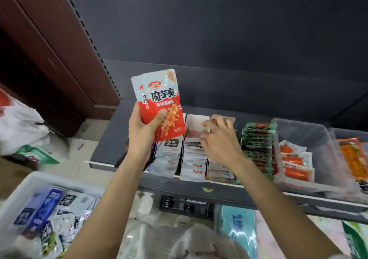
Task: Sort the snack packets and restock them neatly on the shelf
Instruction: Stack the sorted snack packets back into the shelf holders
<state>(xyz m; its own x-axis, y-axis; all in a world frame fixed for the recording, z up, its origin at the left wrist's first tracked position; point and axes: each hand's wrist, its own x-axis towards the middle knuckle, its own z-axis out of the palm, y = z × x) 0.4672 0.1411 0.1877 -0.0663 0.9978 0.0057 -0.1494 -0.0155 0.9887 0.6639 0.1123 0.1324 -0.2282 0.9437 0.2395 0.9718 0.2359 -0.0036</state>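
Note:
My left hand (142, 133) grips two red-and-white snack packets (159, 99), fanned and held upright above the left end of the dark shelf (107, 139). My right hand (221, 139) reaches into a white card box (196, 122) of white packets (194, 161) on the shelf, its fingers curled among the packets at the back; it is blurred and I cannot tell whether it grips one. Another row of white packets (169, 159) stands to the left of that box, under the held packets.
Green-edged packets (258, 145) fill a row right of my right hand. A clear bin (310, 139) holds orange-and-white packets, with another bin (350, 159) beyond. A white crate (29, 183) of mixed packets sits lower left. Bags and tissue packs lie below the shelf.

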